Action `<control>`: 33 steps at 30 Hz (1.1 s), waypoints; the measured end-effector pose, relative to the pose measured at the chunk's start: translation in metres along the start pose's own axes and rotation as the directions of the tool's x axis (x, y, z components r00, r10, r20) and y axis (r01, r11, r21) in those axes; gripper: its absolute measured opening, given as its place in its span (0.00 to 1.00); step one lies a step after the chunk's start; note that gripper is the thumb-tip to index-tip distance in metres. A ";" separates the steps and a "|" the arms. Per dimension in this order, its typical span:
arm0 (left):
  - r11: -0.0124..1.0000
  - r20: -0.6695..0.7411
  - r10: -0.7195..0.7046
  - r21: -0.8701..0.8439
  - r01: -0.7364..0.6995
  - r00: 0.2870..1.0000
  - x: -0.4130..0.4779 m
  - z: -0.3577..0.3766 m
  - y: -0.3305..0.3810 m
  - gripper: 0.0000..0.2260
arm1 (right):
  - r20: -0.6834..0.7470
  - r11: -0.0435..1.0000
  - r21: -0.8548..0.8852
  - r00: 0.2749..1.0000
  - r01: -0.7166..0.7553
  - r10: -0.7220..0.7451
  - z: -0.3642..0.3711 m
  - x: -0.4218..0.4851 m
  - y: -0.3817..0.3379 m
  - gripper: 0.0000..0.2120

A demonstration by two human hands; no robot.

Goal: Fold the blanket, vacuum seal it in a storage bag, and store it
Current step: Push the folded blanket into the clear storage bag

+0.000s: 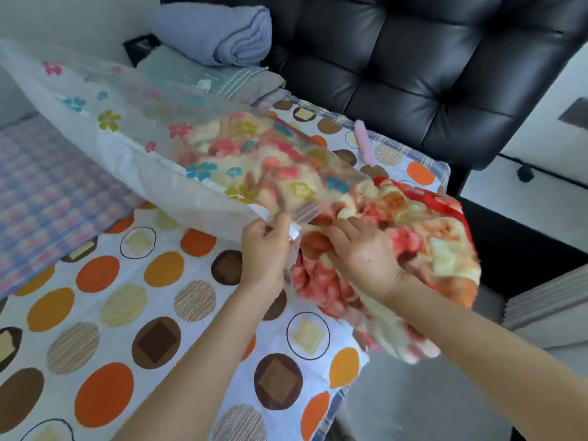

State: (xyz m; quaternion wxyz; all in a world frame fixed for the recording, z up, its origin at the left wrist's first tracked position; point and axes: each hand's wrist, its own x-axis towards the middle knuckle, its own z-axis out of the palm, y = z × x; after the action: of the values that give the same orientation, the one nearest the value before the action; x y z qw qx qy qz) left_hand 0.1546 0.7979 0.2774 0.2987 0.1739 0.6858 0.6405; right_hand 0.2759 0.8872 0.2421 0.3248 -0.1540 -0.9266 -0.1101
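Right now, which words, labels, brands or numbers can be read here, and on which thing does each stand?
No text can be read.
Storage bag: printed flowers only, no words.
White strip at its mouth: no legible print.
Folded grey-green cloth: a white mark, too blurred to read.

The left hand pinches the open edge of the clear, flowery bag. The right hand presses on the red and cream blanket, which is partly inside the bag. Both lie on a bed with big coloured circles. A blue roll sits beside a black chair.
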 end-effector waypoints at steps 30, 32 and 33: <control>0.794 0.125 -0.576 -0.148 0.589 0.808 0.143 -0.100 0.139 0.16 | 0.790 0.752 0.438 0.610 -0.492 -0.061 -0.114 0.246 0.048 0.32; 0.822 0.103 -0.537 -0.160 0.546 0.837 0.151 -0.090 0.143 0.15 | 0.832 0.864 0.312 0.553 -0.396 -0.047 -0.085 0.229 0.035 0.41; 0.832 0.098 -0.523 -0.159 0.532 0.847 0.156 -0.086 0.144 0.15 | 0.842 0.913 0.239 0.539 -0.330 -0.026 -0.072 0.216 0.031 0.40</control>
State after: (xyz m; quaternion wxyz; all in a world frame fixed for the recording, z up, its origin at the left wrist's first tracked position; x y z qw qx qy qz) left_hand -0.0390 0.8457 0.3900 0.4953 -0.0333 0.6386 0.5880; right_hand 0.1676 0.9401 0.4374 -0.1204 -0.2049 -0.9542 0.1816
